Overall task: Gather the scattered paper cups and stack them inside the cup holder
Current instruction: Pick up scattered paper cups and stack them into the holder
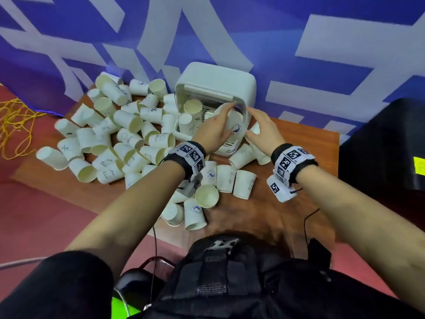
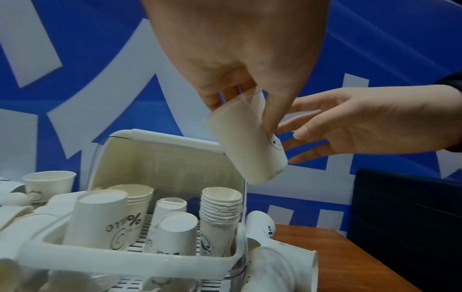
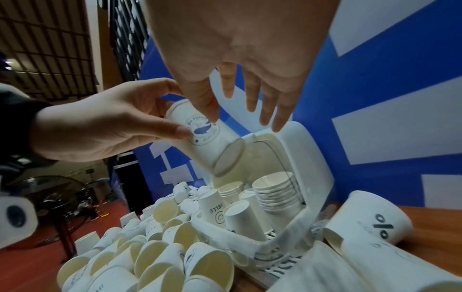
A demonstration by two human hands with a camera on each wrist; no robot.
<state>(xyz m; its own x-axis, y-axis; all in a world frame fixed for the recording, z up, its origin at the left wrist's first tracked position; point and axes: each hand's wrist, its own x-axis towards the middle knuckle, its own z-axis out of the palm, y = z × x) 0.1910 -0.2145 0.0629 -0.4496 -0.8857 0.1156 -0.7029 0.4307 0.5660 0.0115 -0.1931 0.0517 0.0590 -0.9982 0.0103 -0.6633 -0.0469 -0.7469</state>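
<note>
The white cup holder (image 1: 243,88) stands at the back of the table with its lid tipped open. Inside it are a tall stack of cups (image 2: 221,207), a shorter stack (image 2: 140,195) and a few upside-down cups (image 2: 175,231). My left hand (image 1: 215,131) grips a whale-logo paper cup (image 1: 235,125) by its rim, tilted base-down above the holder's right side; the cup (image 3: 207,142) hangs over the tall stack (image 3: 277,189). My right hand (image 1: 261,127) hovers just right of it, fingers straight and spread, holding nothing. Many loose cups (image 1: 119,139) lie on the table.
More cups (image 1: 230,178) lie between my wrists and in front. The wooden table (image 1: 299,157) shows bare wood at the right. A black case (image 1: 386,146) stands past its right edge. A blue and white banner (image 1: 299,31) backs the holder. Yellow cord (image 1: 16,125) lies on the red floor.
</note>
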